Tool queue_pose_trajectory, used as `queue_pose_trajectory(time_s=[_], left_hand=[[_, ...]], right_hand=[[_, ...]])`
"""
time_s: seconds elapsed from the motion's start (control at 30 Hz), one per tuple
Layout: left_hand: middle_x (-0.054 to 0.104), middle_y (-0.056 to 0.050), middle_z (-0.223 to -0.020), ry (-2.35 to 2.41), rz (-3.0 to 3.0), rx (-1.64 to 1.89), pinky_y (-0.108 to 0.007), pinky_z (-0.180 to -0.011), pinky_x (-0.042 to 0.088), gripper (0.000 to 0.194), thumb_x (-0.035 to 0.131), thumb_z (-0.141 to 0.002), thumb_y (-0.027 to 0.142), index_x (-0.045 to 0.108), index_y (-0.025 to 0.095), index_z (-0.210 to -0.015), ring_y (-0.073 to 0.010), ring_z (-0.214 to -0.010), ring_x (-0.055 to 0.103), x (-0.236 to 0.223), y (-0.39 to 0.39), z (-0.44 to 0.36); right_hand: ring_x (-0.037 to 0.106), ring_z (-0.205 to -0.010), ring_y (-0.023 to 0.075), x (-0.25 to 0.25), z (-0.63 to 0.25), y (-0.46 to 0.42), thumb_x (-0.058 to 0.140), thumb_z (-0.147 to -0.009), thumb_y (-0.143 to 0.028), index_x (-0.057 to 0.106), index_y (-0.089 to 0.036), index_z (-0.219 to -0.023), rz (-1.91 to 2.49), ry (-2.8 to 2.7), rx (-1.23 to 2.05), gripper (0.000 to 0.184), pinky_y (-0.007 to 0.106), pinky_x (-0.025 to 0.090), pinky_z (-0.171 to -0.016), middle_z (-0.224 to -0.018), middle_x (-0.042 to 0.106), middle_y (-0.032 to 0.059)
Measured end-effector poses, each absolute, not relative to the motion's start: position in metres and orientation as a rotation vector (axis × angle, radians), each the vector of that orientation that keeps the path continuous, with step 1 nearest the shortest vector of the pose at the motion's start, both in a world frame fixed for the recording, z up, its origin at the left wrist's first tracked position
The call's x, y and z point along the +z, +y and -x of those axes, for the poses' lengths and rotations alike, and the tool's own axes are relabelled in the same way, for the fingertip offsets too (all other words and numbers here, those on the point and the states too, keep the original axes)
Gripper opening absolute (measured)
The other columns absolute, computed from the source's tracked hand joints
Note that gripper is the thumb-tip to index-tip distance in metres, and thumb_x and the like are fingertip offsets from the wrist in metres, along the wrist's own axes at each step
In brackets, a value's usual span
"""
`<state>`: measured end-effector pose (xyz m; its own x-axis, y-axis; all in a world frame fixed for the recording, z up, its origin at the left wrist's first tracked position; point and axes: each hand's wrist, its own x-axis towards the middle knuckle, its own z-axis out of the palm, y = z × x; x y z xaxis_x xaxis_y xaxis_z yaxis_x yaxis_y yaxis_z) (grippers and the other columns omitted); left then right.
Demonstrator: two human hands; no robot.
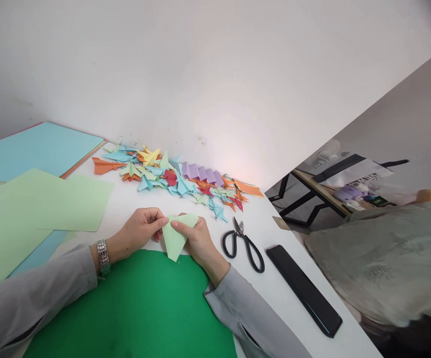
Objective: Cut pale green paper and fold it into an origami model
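A folded piece of pale green paper point(175, 241) is held between both hands, above the far edge of a green sheet point(137, 303). My left hand point(143, 229) pinches its upper left corner between thumb and fingers. With the thumb flat on its front and the fingers behind, my right hand point(197, 238) grips the right side. The paper narrows to a blunt point at the bottom. Beyond the hands lies a long heap of small folded paper shapes point(181, 184) in blue, orange, green, red, yellow and purple.
Black-handled scissors point(242, 243) lie slightly open right of my right hand, near a long black case point(305, 291). Pale green sheets point(73, 201) and a blue paper stack point(40, 149) lie at left. Past the table's right edge are a person's grey-green shirt point(383, 263) and another table point(320, 191).
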<state>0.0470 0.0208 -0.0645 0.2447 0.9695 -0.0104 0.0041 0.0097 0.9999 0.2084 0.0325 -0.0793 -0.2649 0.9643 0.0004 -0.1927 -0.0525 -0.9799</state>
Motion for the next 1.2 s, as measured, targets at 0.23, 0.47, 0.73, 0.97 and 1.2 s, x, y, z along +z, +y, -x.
queue_pose_trajectory(time_s=[0.23, 0.47, 0.73, 0.97, 1.2], left_hand=[[0.057, 0.003, -0.051, 1.036, -1.315, 1.025, -0.024, -0.053, 0.044, 0.026, 0.062, -0.074, 0.039, 0.056, 0.016, -0.062, -0.0105, -0.049, 0.052, -0.064, 0.021, -0.047], [0.061, 0.001, -0.055, 1.048, -1.056, 1.187, -0.023, -0.052, 0.046, 0.028, 0.067, -0.072, 0.041, 0.060, 0.014, -0.069, -0.0097, -0.051, 0.055, -0.066, 0.024, -0.048], [0.065, -0.001, -0.062, 0.970, -0.945, 1.208, -0.024, -0.057, 0.050, 0.026, 0.072, -0.069, 0.037, 0.063, 0.013, -0.072, -0.0119, -0.060, 0.060, -0.066, 0.025, -0.048], [0.066, -0.003, -0.060, 0.995, -1.143, 1.043, -0.024, -0.058, 0.050, 0.023, 0.070, -0.071, 0.033, 0.066, 0.012, -0.063, -0.0117, -0.057, 0.060, -0.067, 0.024, -0.046], [0.066, -0.002, -0.058, 1.025, -1.148, 1.009, -0.025, -0.058, 0.049, 0.027, 0.062, -0.077, 0.038, 0.069, 0.012, -0.073, -0.0118, -0.054, 0.060, -0.067, 0.024, -0.045]], right_hand=[[0.053, -0.052, 0.0120, -0.084, -0.206, 0.036, 0.079, -0.061, -0.029, 0.064, -0.015, -0.060, 0.869, -1.077, 1.571, 0.020, 0.025, 0.041, -0.054, -0.057, 0.062, -0.0008], [0.055, -0.058, 0.0133, -0.083, -0.207, 0.037, 0.074, -0.067, -0.041, 0.070, -0.017, -0.077, 0.800, -1.113, 1.577, 0.026, 0.026, 0.043, -0.058, -0.069, 0.067, 0.0010], [0.052, -0.049, 0.0103, -0.085, -0.208, 0.036, 0.073, -0.069, -0.031, 0.066, -0.015, -0.060, 0.922, -1.359, 1.454, 0.019, 0.024, 0.041, -0.053, -0.055, 0.061, -0.0009], [0.050, -0.044, 0.0090, -0.086, -0.207, 0.040, 0.078, -0.062, -0.025, 0.066, -0.016, -0.063, 0.853, -1.036, 1.452, 0.015, 0.022, 0.040, -0.047, -0.051, 0.061, -0.0029], [0.054, -0.048, 0.0105, -0.090, -0.207, 0.041, 0.078, -0.062, -0.026, 0.069, -0.015, -0.068, 0.886, -1.122, 1.411, 0.016, 0.024, 0.043, -0.049, -0.059, 0.065, -0.0001]])
